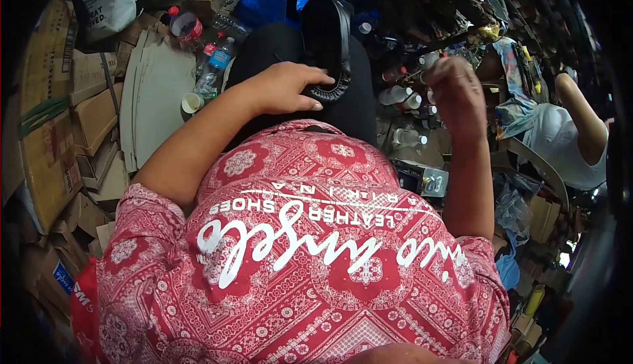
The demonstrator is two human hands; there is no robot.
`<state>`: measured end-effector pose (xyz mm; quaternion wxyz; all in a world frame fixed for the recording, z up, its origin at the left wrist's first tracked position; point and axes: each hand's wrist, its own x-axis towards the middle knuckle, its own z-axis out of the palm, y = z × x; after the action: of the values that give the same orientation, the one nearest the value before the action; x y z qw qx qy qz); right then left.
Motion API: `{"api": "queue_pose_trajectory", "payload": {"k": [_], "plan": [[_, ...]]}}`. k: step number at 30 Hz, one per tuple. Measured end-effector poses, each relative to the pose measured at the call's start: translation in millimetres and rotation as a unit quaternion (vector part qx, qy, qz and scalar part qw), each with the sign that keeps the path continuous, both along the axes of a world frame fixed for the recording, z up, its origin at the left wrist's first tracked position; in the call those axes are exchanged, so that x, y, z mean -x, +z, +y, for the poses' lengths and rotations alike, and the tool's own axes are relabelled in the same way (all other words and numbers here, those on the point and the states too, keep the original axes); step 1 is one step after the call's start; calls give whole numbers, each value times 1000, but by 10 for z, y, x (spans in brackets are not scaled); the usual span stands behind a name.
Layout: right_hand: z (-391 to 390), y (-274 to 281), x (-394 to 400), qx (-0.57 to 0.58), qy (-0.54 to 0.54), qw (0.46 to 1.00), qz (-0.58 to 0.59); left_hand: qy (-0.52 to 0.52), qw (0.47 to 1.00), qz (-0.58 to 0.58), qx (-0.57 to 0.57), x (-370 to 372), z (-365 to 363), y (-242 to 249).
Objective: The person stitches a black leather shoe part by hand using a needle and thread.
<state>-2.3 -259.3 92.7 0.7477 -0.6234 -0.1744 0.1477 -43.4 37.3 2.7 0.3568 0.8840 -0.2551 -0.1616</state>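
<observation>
**Left hand on a black shoe, right hand raised beside it**

The person's left hand [287, 87] lies palm down on a black shoe [328, 41] that rests on the lap, sole edge showing under the fingertips; the fingers are spread flat over it rather than curled around it. The right hand [455, 90] is lifted to the right of the shoe, fingers bunched together near the thumb, and whether it pinches anything I cannot tell. A red patterned shirt [297, 252] fills the lower view. Flattened cardboard [158, 93] and plastic bottles [214, 57] lie to the left. White-capped bottles [402, 97] stand between the hands' far side and a second person in a white shirt [567, 143] at the right edge
</observation>
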Motion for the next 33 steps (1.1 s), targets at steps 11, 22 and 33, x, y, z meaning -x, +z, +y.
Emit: {"api": "queue_pose_trajectory", "payload": {"k": [11, 22, 33], "plan": [[-437, 14, -362, -255, 30, 959, 124, 184, 753, 88, 626, 187, 1358, 604], [-82, -785, -272, 659, 47, 717, -223, 173, 950, -226, -128, 294, 891, 85], [-222, -884, -102, 629, 12, 656, -417, 144, 947, -274, -91, 290, 886, -54]]}}
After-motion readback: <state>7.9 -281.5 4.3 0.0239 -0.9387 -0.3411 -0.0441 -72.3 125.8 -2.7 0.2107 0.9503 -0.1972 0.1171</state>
